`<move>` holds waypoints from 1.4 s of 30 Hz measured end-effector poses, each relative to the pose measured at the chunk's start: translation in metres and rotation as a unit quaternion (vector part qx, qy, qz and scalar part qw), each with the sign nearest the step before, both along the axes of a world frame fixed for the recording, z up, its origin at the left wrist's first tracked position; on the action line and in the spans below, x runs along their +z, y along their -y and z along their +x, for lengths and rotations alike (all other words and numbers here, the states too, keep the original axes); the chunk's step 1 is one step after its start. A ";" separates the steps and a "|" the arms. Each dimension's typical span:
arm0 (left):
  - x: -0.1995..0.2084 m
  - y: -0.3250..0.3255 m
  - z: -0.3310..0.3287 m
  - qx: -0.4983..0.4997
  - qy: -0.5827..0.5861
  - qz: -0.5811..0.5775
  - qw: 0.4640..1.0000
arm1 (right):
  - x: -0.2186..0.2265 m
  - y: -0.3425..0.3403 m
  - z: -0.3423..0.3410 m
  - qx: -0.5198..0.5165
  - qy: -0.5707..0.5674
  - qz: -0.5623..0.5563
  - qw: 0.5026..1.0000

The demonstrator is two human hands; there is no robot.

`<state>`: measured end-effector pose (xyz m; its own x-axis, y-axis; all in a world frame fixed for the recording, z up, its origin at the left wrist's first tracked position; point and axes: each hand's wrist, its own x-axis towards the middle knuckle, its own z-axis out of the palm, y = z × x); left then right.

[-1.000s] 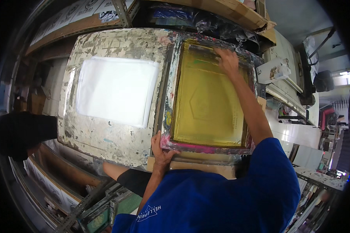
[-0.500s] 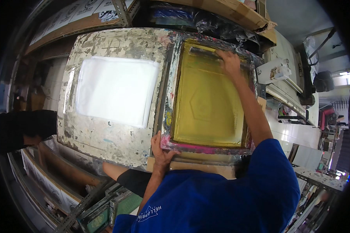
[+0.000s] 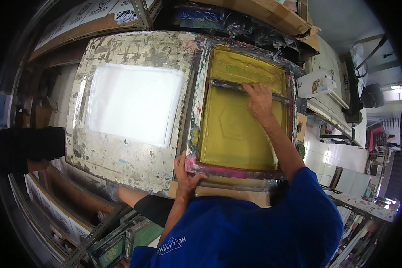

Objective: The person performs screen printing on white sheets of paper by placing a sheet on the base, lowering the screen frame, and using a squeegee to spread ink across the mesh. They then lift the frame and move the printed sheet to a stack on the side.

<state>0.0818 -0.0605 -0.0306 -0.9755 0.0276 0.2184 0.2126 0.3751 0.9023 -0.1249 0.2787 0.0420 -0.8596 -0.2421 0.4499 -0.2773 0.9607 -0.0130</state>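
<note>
A screen-printing frame (image 3: 230,170) with a yellow mesh (image 3: 236,134) lies on the right part of the worktable, its border stained with pink and other inks. My right hand (image 3: 259,99) is closed over a long dark squeegee (image 3: 227,85), which stretches across the upper part of the mesh. Beyond the blade the yellow surface looks rippled; on the near side a faint angular outline shows. My left hand (image 3: 186,176) grips the frame's near left corner. Left of the frame, a white sheet or stack of sheets (image 3: 136,105) lies on the paint-stained board (image 3: 98,154).
A person in dark clothing (image 3: 35,149) is at the left edge. A white container (image 3: 316,83) stands right of the frame. Boxes and dark plastic (image 3: 241,27) line the far side. Shelves with green-meshed frames (image 3: 145,236) are at the lower left.
My right hand has drawn the squeegee toward me from the mesh's far end, leaving a rippled yellow area behind it. My left hand stays on the frame's corner.
</note>
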 end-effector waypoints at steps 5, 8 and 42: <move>0.000 -0.002 0.001 0.004 0.030 0.033 0.999 | 0.001 -0.023 -0.081 -0.072 0.052 0.007 0.996; -0.011 0.001 0.002 0.002 0.036 0.052 0.998 | -0.008 -0.050 -0.125 -0.037 -0.001 0.003 0.999; -0.011 0.000 0.002 0.008 0.034 0.057 0.998 | 0.007 -0.017 -0.032 0.000 0.020 -0.036 0.999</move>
